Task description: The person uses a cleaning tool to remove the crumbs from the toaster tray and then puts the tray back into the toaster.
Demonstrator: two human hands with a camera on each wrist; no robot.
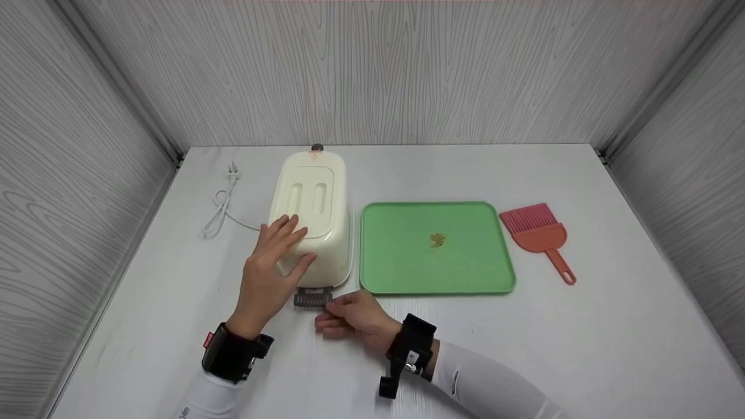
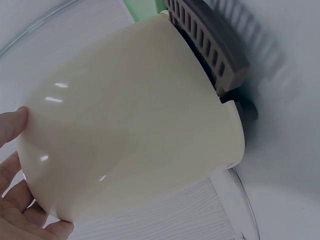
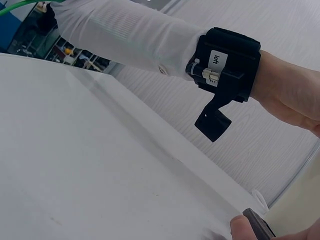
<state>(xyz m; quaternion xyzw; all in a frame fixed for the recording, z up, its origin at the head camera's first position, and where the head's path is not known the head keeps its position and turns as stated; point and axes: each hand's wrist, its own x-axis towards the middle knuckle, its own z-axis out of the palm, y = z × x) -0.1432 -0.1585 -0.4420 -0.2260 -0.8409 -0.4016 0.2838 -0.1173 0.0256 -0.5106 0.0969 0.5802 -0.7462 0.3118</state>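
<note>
A cream toaster [image 1: 311,203] with a covered top stands left of centre, its near end facing me. My left hand [image 1: 269,273] rests on the upper part of that end, fingers extended over the top and thumb apart from them. Thumb and fingertips touch the rounded edge in the left wrist view. From the toaster's bottom juts the grey ribbed handle of its crumb tray [image 1: 313,298]. My right hand [image 1: 359,317] pinches this handle at its right end. Thumb and finger meet around the grey handle [image 3: 257,225] in the right wrist view.
Beside the toaster lies a green tray [image 1: 401,265] with a small heap of brown crumbs [image 1: 437,240]. A pink brush fitted in an orange dustpan [image 1: 541,235] lies to its right. The toaster's white cord and plug [image 1: 224,201] lie at the left. Grey wood-grain walls [image 1: 372,75] enclose the table.
</note>
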